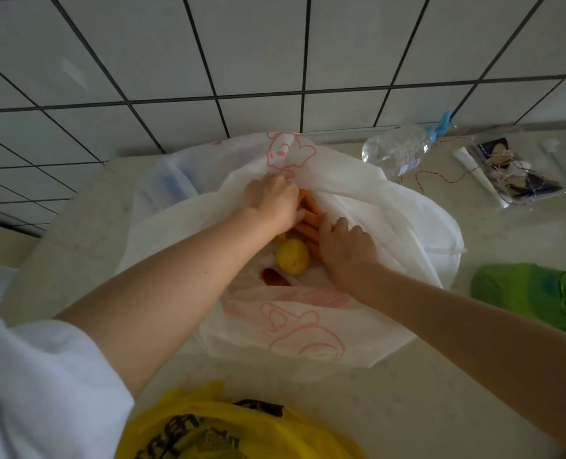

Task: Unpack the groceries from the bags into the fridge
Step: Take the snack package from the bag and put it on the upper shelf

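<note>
The white bag, printed with a pink cartoon outline, is the largest thing on the pale counter and lies slumped there with its mouth open upward toward the camera. Its long axis runs roughly from the near-left to the far-right of the counter, and its far lip rises toward the tiled wall.

Just beyond the bag's near edge, close to the person, lies a yellow bag with black print. To the right of the white bag sits a green bundle, and past the bag's far-right edge a clear water bottle lies on its side, neck pointing right and away.

Inside the white bag's mouth, orange carrots lie together, their long axes running from the near-right to the far-left; which end is the tip I cannot tell. A yellow lemon-like fruit sits just nearer than the carrots, touching them or nearly so, with a red-brown packet just beside it.

The left hand reaches into the far side of the opening, fingers curled down among the far ends of the carrots; what exactly it grips is hidden. The right hand rests with fingers bent over the near ends of the carrots, seemingly gathering them.

The step in hand looks like taking the carrots out. Next, both hands would need to close around the bunch, lift it clear of the bag's lip without snagging the plastic, and carry it to the fridge, which is not in view.
</note>
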